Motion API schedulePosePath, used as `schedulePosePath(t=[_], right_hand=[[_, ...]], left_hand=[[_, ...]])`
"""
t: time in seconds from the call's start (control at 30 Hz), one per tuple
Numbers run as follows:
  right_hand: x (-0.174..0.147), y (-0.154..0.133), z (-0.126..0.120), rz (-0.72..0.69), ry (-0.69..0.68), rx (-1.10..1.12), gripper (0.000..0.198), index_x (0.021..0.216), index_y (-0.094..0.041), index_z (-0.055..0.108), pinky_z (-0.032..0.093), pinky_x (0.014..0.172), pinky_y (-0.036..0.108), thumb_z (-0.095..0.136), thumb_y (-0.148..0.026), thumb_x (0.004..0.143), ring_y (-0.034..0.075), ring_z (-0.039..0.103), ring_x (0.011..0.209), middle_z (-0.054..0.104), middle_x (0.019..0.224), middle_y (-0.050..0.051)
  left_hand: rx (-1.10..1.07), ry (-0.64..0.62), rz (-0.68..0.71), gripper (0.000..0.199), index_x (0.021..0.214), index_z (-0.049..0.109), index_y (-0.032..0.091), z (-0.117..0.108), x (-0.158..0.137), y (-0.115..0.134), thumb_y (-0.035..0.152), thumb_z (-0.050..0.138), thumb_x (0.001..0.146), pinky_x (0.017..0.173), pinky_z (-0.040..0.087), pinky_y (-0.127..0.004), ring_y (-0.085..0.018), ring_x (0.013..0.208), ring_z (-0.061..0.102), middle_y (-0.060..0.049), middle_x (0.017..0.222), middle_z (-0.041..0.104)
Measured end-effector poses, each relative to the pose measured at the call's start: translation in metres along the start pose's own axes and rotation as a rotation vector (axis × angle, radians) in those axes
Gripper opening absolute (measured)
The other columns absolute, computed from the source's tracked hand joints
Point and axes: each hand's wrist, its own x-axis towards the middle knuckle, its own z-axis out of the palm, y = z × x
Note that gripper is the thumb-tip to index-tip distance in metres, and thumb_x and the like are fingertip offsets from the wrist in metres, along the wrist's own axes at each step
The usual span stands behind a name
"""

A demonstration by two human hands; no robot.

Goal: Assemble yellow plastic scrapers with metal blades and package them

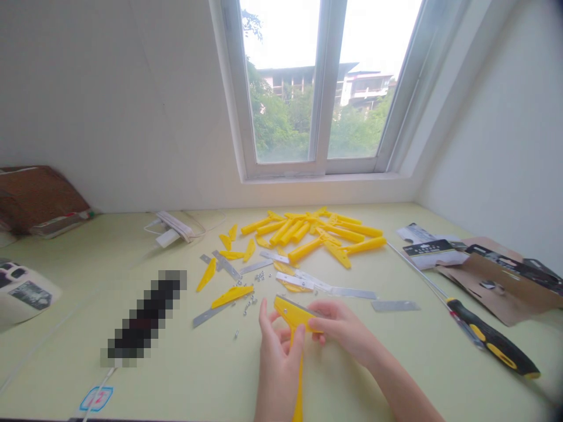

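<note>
A pale green desk point(396, 363) sits under a white-framed window point(323, 88) showing trees and buildings. At the picture's six o'clock, both hands meet over a yellow scraper point(294, 316), its handle running toward the viewer. The left hand point(277, 351) has its fingers closed on the head from nine o'clock; the right hand point(338, 325) pinches it from three o'clock. A pile of yellow handles point(316, 231) lies at twelve o'clock, a black-and-yellow screwdriver point(488, 337) at three. No writing is readable.
</note>
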Motion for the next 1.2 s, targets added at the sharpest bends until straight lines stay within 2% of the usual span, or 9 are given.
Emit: schedulePosePath(t=[0.1,0.17,0.23,0.37,0.7,0.87,1.2], right_hand=[[0.001,0.003,-0.001,0.009,0.021,0.000,0.015,0.078,-0.014,0.065,0.042,0.053,0.021,0.064,-0.025,0.067,0.010,0.054,0.057,0.062,0.069,0.001],[0.001,0.003,-0.001,0.018,0.032,-0.002,0.016,0.077,-0.014,0.065,0.042,0.053,0.021,0.065,-0.026,0.067,0.011,0.054,0.057,0.061,0.068,0.001],[0.002,0.003,-0.001,0.016,0.026,0.000,0.017,0.076,-0.014,0.065,0.042,0.053,0.022,0.066,-0.028,0.066,0.011,0.054,0.056,0.060,0.066,0.000],[0.001,0.001,-0.001,0.032,0.032,0.026,0.019,0.076,-0.014,0.064,0.042,0.053,0.022,0.067,-0.029,0.065,0.010,0.053,0.055,0.058,0.063,-0.001],[-0.001,-0.004,0.001,0.006,-0.036,0.089,0.019,0.075,-0.013,0.066,0.041,0.054,0.021,0.068,-0.029,0.065,0.009,0.052,0.054,0.061,0.067,0.000],[0.000,-0.003,0.000,0.017,-0.026,0.076,0.018,0.072,-0.013,0.065,0.042,0.055,0.021,0.068,-0.029,0.065,0.010,0.054,0.056,0.062,0.065,0.001],[0.001,0.000,0.001,0.059,0.017,0.140,0.020,0.074,-0.012,0.065,0.044,0.057,0.022,0.070,-0.027,0.062,0.011,0.056,0.060,0.063,0.069,0.002]], left_hand=[[0.418,0.141,0.397,0.054,0.131,0.033,0.024,-0.003,-0.007,-0.006,0.028,0.052,0.080,0.088,0.046,-0.042,-0.028,0.113,0.049,-0.015,0.138,0.031],[0.712,0.152,0.612,0.049,0.127,0.043,0.024,-0.006,-0.011,-0.011,0.018,0.052,0.079,0.094,0.040,-0.047,-0.030,0.120,0.042,-0.012,0.138,0.035],[0.910,0.098,0.711,0.055,0.129,0.042,0.022,-0.007,-0.014,-0.016,0.010,0.049,0.076,0.096,0.040,-0.047,-0.030,0.120,0.041,-0.011,0.135,0.042],[1.105,0.033,0.720,0.068,0.137,0.032,0.023,-0.006,-0.015,-0.021,0.003,0.045,0.073,0.097,0.040,-0.045,-0.029,0.123,0.040,-0.008,0.136,0.044],[1.120,0.006,0.690,0.074,0.140,0.021,0.028,-0.006,-0.018,-0.023,-0.001,0.039,0.074,0.091,0.048,-0.039,-0.028,0.117,0.048,-0.008,0.139,0.040],[1.094,-0.027,0.672,0.073,0.139,0.024,0.030,-0.008,-0.018,-0.025,-0.001,0.038,0.073,0.087,0.050,-0.038,-0.028,0.111,0.053,-0.009,0.138,0.041],[1.035,-0.065,0.634,0.061,0.131,0.042,0.024,-0.010,-0.014,-0.030,0.000,0.035,0.075,0.091,0.045,-0.039,-0.029,0.117,0.048,-0.013,0.136,0.042]])
